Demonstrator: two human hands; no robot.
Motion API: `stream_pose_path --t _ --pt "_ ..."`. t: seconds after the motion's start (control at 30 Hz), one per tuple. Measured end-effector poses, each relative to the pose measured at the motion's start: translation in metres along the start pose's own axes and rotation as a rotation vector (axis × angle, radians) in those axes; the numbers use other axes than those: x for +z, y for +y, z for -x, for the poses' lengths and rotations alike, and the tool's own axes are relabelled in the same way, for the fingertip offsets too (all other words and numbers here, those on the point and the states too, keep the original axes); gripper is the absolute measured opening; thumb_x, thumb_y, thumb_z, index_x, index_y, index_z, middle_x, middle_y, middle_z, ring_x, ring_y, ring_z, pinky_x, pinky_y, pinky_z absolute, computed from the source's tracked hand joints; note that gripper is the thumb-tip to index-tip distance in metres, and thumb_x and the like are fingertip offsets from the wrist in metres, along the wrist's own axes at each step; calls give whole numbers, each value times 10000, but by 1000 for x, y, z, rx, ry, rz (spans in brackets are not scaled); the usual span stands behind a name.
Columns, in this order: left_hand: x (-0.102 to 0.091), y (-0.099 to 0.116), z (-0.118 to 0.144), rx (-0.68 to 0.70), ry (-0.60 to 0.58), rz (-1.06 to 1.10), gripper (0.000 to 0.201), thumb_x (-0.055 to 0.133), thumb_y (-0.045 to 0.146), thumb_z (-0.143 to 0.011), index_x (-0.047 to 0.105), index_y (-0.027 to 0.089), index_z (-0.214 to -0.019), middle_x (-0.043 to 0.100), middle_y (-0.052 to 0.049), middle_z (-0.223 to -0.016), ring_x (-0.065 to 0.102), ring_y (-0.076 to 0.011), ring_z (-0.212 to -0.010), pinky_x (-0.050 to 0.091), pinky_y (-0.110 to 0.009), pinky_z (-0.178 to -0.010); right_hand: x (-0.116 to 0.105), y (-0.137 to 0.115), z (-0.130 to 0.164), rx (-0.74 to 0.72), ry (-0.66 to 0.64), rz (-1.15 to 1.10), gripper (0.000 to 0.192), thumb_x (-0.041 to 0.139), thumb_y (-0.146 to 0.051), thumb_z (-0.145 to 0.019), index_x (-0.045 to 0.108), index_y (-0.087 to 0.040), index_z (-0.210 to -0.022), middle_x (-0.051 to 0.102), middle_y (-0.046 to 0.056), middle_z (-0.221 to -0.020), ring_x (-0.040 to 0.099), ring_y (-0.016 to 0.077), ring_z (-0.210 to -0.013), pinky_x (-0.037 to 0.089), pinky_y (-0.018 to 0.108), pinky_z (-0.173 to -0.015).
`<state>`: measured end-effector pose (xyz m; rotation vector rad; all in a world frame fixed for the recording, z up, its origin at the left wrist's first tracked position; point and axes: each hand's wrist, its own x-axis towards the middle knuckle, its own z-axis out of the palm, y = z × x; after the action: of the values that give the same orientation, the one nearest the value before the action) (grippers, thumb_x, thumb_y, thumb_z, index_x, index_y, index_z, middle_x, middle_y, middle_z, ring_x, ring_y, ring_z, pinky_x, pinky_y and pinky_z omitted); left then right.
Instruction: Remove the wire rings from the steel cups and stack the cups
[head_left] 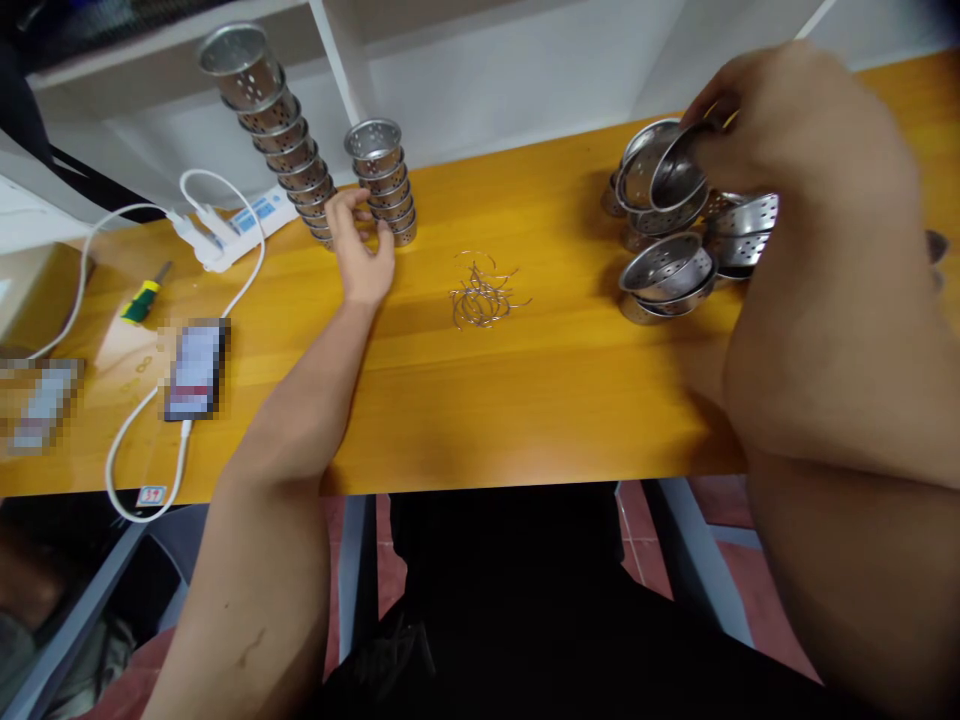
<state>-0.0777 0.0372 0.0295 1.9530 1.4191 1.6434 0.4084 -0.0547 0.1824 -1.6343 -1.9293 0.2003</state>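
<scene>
My left hand (358,252) rests on the orange table (525,400), its fingertips touching the base of a short stack of perforated metal cups (382,180). A taller leaning stack of the same cups (271,115) stands just left of it. My right hand (780,120) is at the far right, its fingers closed on one shiny perforated metal cup (664,175), held over a loose pile of such cups (690,265). A small heap of thin wire hooks (481,293) lies between the two hands.
A white power strip (225,232) with a white cable (142,440) lies at the left, beside a green-handled screwdriver (144,296) and a phone (196,368). White shelving (450,60) rises behind the table. The table's near edge runs above my dark lap.
</scene>
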Motion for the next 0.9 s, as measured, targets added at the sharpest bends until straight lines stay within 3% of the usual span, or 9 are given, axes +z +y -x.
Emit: stream_pose_path --t 0.13,0.2,0.27,0.37,0.47,0.63,0.7,0.8,0.9 --pt "-5 23 2 83 3 18 759 698 1030 -1089 685 392 -1499 691 -160 -1672 745 -419 -1472 674 -689 -1300 10 -24 8 6 -4 -206 272 899 -446 -1338 906 -174 -1336 894 203 -1278 863 298 -1178 700 409 -968" --pt "-3 41 6 207 -47 47 774 611 1056 -1113 679 404 -1527 686 -161 -1656 753 -413 -1437 694 -688 -1258 19 -37 9 -21 3 -320 83 904 -242 -1311 879 -169 -1341 886 161 -1212 853 255 -1099 692 355 -929" --pt "4 60 14 334 -152 86 873 604 1096 -1091 623 433 -1658 649 -158 -1739 750 -421 -1507 702 -680 -1270 34 -53 8 -35 -4 -451 249 829 84 -1205 846 -160 -1249 848 87 -1077 809 176 -947 642 270 -833" --pt "22 81 28 469 -363 129 1337 841 1177 -890 386 468 -1929 495 -173 -1981 633 -490 -1780 647 -690 -1423 72 -78 9 43 -155 -680 498 668 311 -1057 754 -178 -1098 748 -14 -876 710 112 -689 568 227 -642" --pt "40 87 43 560 -508 178 1500 912 1172 -850 298 426 -1998 529 -192 -1970 585 -532 -1869 581 -747 -1505 115 -92 17 105 -315 -860 418 762 216 -1071 732 -201 -1069 767 -16 -884 679 128 -598 581 259 -559" --pt "51 74 55 438 -579 266 1173 1001 1027 -927 590 364 -1803 795 -133 -1651 843 -439 -1580 681 -644 -1409 160 -82 30 158 -401 -905 267 979 -123 -1081 750 -260 -1077 785 36 -934 706 213 -702 706 352 -613" --pt "51 66 56 363 -561 292 1149 1055 1012 -875 663 340 -1721 836 -113 -1553 883 -411 -1476 720 -610 -1344 164 -76 31 118 -332 -852 308 1055 -321 -1097 759 -275 -1169 803 58 -1031 710 226 -727 754 400 -657" --pt "50 56 55 250 -521 325 1024 1026 1028 -895 761 306 -1570 863 -71 -1342 915 -358 -1293 752 -586 -1260 162 -75 33 -84 -109 -703 452 1079 -555 -1120 788 -277 -1325 819 112 -1282 782 256 -892 802 443 -836" --pt "48 51 52 174 -500 363 906 932 1063 -962 825 284 -1412 828 -40 -1155 901 -311 -1138 770 -564 -1175 157 -83 37 -299 -98 -628 448 996 -669 -1177 847 -273 -1324 824 136 -1372 818 297 -1061 771 458 -980"
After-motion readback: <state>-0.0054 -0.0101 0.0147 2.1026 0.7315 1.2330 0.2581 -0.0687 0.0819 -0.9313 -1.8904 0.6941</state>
